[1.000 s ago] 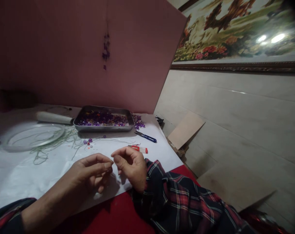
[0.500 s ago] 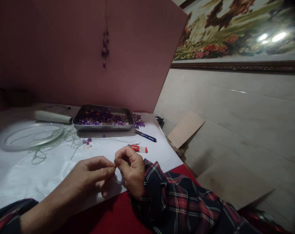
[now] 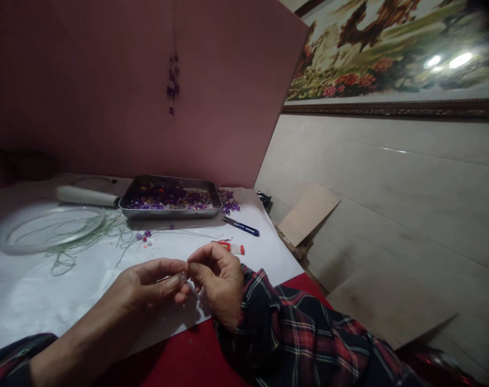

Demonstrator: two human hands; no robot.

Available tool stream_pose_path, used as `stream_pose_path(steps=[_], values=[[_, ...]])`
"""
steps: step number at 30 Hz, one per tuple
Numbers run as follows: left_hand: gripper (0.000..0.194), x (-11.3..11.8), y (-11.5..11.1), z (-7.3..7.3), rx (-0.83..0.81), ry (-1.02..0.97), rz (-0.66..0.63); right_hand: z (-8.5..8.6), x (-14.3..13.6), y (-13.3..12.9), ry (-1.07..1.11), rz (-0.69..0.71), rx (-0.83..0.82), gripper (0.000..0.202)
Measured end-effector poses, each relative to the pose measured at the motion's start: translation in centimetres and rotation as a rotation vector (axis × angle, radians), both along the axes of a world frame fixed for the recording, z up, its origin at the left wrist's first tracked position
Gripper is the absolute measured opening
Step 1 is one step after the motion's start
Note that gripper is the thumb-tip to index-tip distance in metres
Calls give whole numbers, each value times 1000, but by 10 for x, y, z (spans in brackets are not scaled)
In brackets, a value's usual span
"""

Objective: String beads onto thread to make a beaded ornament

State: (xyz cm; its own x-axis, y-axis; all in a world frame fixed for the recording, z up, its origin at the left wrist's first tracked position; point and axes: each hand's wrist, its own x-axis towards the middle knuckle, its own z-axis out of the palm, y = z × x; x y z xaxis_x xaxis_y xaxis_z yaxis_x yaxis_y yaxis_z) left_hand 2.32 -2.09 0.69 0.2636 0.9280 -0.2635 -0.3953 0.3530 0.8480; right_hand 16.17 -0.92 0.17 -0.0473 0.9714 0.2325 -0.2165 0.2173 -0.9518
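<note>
A small clear bead shows between the thumb and fingers of my left hand, close to the front edge of the white sheet. My right hand meets it fingertip to fingertip in a closed pinch; what lies in that pinch is too small to make out. Just beyond my right hand is a red and clear plastic case. Blue-handled thread snips lie behind the case. Loose purple and red beads rest on the sheet beyond my left hand, near thin greenish cord.
A metal tray of purple and mixed beads stands at the back, with more beads spilled by its right end. To its left are a pale handle and a clear ring-shaped coil. A bead strand hangs against the pink panel.
My left fingers have shifted slightly, and the clear bead between them now shows. My right hand keeps its pinch almost in place. The things on the table have not moved.
</note>
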Motion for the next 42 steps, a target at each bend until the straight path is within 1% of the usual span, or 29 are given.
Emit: stream_pose_path(steps=[5, 9, 12, 14, 18, 20, 26, 32, 35, 38, 42], values=[[17, -2, 2, -2, -4, -22, -21, 0, 0, 0, -77, -49, 76, 2], [17, -4, 4, -1, -18, -13, -50, -1, -1, 2, -36, -29, 38, 6], [20, -4, 5, -1, -24, -21, -26, -4, 0, 2, -74, -53, 28, 5], [21, -4, 5, -2, -24, -24, 12, -5, 1, 2, -152, -93, 80, 2], [17, -3, 4, -4, -10, -20, 42, -6, 3, 0, -283, -169, 289, 12], [14, -3, 4, -3, 6, -39, 46, -5, 4, -1, -308, -180, 347, 14], [11, -2, 2, -1, 2, -39, 27, -5, 4, -1, -307, -196, 247, 5], [16, -5, 3, 1, -35, -35, 78, 0, 3, -4, -361, -238, 342, 10], [12, -7, 3, -1, -33, -81, 60, 2, 2, -7, -387, -256, 374, 10], [10, -9, 5, -4, -29, -82, 36, 1, 1, -8, -420, -273, 393, 9], [16, -11, 8, -8, -30, -77, 41, 1, 0, -7, -435, -277, 413, 10]])
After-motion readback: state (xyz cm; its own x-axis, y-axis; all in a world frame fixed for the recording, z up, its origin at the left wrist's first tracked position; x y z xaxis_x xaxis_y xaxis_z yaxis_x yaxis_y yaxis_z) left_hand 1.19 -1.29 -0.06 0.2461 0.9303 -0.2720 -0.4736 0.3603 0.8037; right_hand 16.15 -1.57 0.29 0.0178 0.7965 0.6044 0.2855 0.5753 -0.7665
